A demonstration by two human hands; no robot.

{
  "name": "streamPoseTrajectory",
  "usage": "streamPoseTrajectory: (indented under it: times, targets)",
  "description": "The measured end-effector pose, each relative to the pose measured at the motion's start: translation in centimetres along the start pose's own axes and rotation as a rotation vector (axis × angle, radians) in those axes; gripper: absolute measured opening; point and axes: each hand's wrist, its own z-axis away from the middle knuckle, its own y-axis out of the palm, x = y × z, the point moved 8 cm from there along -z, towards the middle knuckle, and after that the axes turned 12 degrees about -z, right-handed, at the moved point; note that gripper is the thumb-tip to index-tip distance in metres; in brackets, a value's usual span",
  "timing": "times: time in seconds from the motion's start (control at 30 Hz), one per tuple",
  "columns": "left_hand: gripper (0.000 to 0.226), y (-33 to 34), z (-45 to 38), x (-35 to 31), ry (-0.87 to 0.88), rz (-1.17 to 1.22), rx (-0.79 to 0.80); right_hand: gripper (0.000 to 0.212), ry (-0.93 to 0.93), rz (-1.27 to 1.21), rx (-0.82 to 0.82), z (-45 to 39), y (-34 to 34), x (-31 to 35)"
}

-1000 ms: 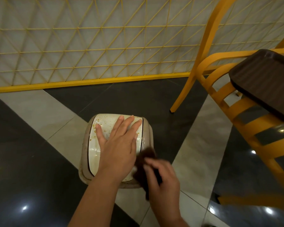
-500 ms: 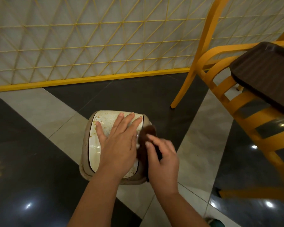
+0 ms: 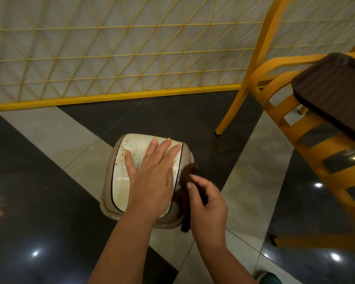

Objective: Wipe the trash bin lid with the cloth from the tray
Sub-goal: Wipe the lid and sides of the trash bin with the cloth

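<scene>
A small beige trash bin stands on the floor, and its cream lid [image 3: 121,181] is speckled with orange-brown stains. My left hand [image 3: 152,177] lies flat on the lid with straight, spread fingers. My right hand [image 3: 207,206] pinches a dark brown cloth [image 3: 188,175] against the bin's right rim. Part of the cloth hangs down below my fingers. A dark brown tray [image 3: 334,93] rests on a yellow chair to the right.
The yellow slatted chair [image 3: 307,128] stands close on the right, one leg near the bin. A yellow lattice fence [image 3: 115,58] with a yellow base bar runs along the back. The floor is glossy black and pale tile. A green shoe tip [image 3: 268,277] shows at the bottom.
My right hand with the cloth has slid along the lid's right edge, away from me. My left hand has stayed flat on the lid.
</scene>
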Motion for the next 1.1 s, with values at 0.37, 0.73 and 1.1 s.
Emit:
streamPoseTrajectory:
  times: [0.37,0.73,1.1]
  targets:
    - [0.058,0.3,0.0,-0.1,-0.007,-0.027,0.004,0.016,0.387,-0.058,-0.182,5.8,-0.5,-6.4]
    - [0.059,0.4,0.1,-0.1,-0.011,-0.037,0.012,0.01,0.449,-0.165,-0.375,5.3,-2.3,-6.4]
    - [0.057,0.3,0.0,0.0,-0.017,-0.032,-0.014,0.013,0.486,-0.205,-0.287,4.6,-1.3,-5.5]
